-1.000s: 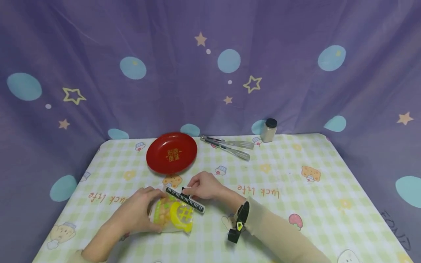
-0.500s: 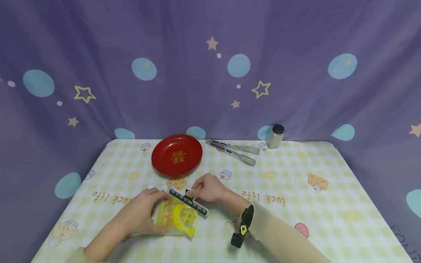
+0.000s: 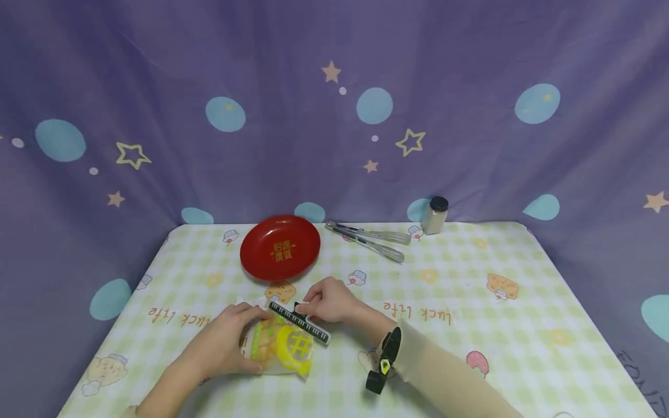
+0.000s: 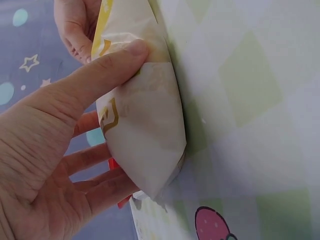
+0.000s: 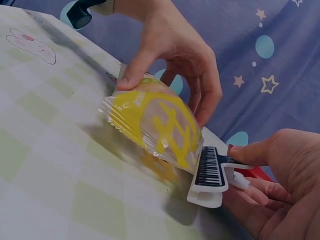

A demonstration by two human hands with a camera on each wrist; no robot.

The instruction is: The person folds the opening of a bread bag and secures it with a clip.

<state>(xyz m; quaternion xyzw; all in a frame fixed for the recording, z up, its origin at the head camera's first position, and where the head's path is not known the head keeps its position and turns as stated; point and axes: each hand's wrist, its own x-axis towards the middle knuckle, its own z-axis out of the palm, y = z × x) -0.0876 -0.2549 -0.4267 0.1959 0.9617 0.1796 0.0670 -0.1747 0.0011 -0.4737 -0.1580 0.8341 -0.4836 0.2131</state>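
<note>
A clear and yellow food packet [image 3: 277, 347], its pale contents partly showing, lies near the table's front left. My left hand [image 3: 225, 342] grips it from the left, thumb on one side and fingers on the other; its plain white end faces the left wrist camera. My right hand [image 3: 328, 301] pinches the handle of a sealing clip [image 5: 210, 170] with a piano-key pattern, between thumb and fingers. The clip's long bar lies against the packet's upper right edge. Whether its jaws have closed over the film cannot be made out.
A red plate [image 3: 281, 261] with gold characters rests behind the hands. Metal tongs [image 3: 371, 237] lie spread to its right. Farther right at the back edge stands a black-lidded jar [image 3: 435, 217]. A purple curtain [image 3: 292, 145] hangs behind the checked tablecloth [image 3: 449, 354].
The head view has shifted slightly, so the whole scene sits a little differently in it. Both hands, the packet and the clip keep practically the same places relative to each other.
</note>
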